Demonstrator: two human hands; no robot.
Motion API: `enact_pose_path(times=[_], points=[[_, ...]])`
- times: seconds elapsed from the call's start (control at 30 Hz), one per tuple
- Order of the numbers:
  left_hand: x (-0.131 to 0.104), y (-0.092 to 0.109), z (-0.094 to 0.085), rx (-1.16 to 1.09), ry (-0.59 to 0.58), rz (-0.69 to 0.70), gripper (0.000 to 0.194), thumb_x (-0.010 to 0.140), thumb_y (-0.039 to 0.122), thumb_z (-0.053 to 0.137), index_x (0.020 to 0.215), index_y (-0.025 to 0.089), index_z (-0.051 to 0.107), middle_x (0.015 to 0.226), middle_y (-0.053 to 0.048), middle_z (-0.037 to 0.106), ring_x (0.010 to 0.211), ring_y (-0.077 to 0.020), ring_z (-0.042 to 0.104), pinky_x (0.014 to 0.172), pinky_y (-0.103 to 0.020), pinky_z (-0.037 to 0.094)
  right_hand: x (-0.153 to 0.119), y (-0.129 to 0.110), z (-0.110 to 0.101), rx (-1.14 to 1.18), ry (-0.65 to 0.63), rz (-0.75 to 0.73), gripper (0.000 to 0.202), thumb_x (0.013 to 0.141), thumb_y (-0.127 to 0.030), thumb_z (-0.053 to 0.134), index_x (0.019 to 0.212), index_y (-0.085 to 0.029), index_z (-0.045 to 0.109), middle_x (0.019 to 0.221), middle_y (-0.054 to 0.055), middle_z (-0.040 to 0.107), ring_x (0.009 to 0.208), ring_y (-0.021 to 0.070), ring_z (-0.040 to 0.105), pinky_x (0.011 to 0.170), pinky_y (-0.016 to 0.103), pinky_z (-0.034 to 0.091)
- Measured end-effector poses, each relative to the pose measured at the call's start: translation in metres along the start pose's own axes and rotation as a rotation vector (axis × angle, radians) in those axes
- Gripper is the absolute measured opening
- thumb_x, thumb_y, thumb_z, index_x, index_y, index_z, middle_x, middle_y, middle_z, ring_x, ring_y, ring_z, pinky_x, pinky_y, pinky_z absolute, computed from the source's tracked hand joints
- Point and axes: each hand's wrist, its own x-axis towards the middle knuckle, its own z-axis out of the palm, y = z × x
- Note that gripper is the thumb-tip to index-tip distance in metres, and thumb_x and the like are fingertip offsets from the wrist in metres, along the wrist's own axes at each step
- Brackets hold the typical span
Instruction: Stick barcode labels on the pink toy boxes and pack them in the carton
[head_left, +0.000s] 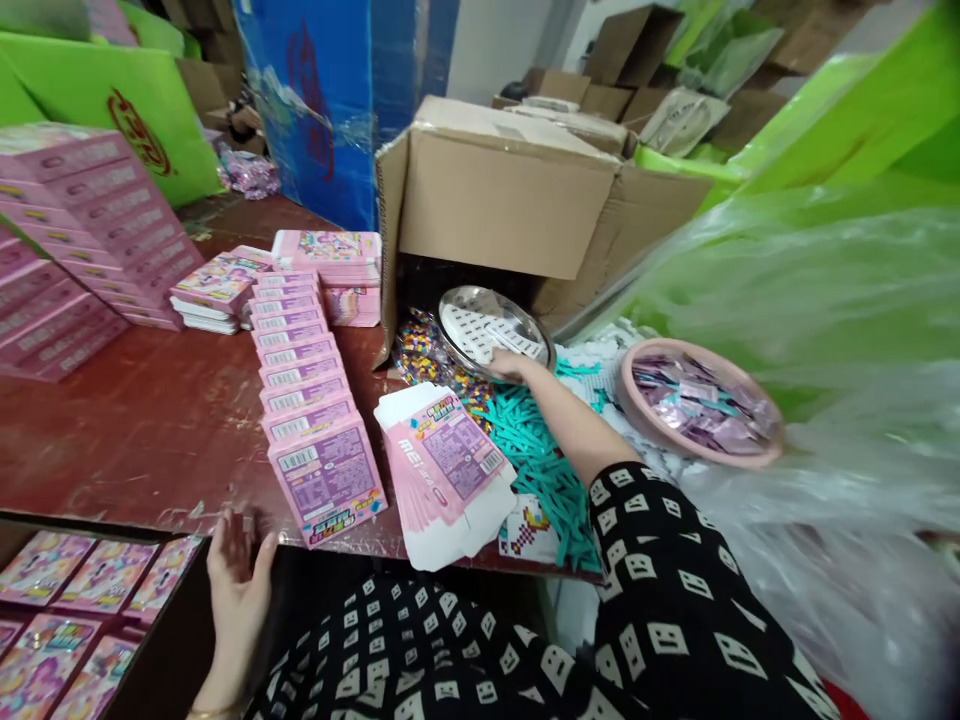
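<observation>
My left hand (238,565) is at the table's front edge, fingers and thumb apart, with nothing in it. Close to it stands a row of folded pink boxes (330,480), leaning one on another. My right hand (511,365) reaches over the near rim of a round metal bowl (546,352), touching the bowl or what lies in it; its fingertips are too small to make out. White sheets with dark marks (469,330) fill the bowl. Below that arm lie a fanned pile of flat pink cartons (442,460) and many teal strips (529,440).
A pink basin (626,385) of shiny packets stands at right beside plastic sheeting (847,300). An open cardboard box (502,200) stands behind the bowl, near small colourful packets (420,345). Stacked pink boxes (112,210) are at left; a carton of filled boxes (105,575) sits lower left.
</observation>
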Motion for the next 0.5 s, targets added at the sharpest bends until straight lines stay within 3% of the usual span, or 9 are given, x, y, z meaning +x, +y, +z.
enact_pose_path(times=[0.1, 0.2, 0.37, 0.5], points=[[-0.007, 0.008, 0.0, 0.051, 0.047, 0.013, 0.086, 0.078, 0.043, 0.078, 0.151, 0.028, 0.035, 0.16, -0.012, 0.028, 0.146, -0.031, 0.026, 0.121, -0.052, 0.02, 0.008, -0.004, 0.016, -0.128, -0.145, 0.039, 0.025, 0.092, -0.036, 0.064, 0.101, -0.013, 0.066, 0.105, 0.007, 0.07, 0.096, 0.0197, 0.067, 0.09, 0.042, 0.054], [-0.01, 0.006, 0.001, 0.057, 0.057, -0.002, 0.087, 0.078, 0.046, 0.078, 0.151, 0.026, 0.035, 0.16, -0.014, 0.03, 0.145, -0.0325, 0.029, 0.12, -0.053, 0.021, 0.006, -0.001, 0.019, -0.193, -0.206, 0.014, 0.028, 0.093, -0.036, 0.062, 0.108, -0.013, 0.065, 0.112, 0.008, 0.068, 0.103, 0.0215, 0.066, 0.094, 0.045, 0.053], [0.0, 0.003, 0.01, 0.056, 0.011, -0.024, 0.086, 0.079, 0.047, 0.076, 0.151, 0.027, 0.036, 0.158, -0.013, 0.033, 0.143, -0.0346, 0.034, 0.119, -0.053, 0.024, 0.005, 0.001, 0.021, -0.213, -0.209, -0.035, 0.037, 0.094, -0.04, 0.06, 0.122, -0.015, 0.061, 0.124, 0.011, 0.065, 0.108, 0.0217, 0.065, 0.095, 0.042, 0.052], [0.007, 0.014, 0.019, 0.079, -0.013, -0.038, 0.087, 0.078, 0.049, 0.076, 0.152, 0.026, 0.036, 0.157, -0.013, 0.034, 0.142, -0.0355, 0.034, 0.119, -0.053, 0.024, 0.007, -0.01, 0.023, -0.242, -0.197, -0.033, 0.037, 0.091, -0.04, 0.063, 0.116, -0.013, 0.063, 0.118, 0.011, 0.067, 0.106, 0.0224, 0.065, 0.095, 0.044, 0.052]])
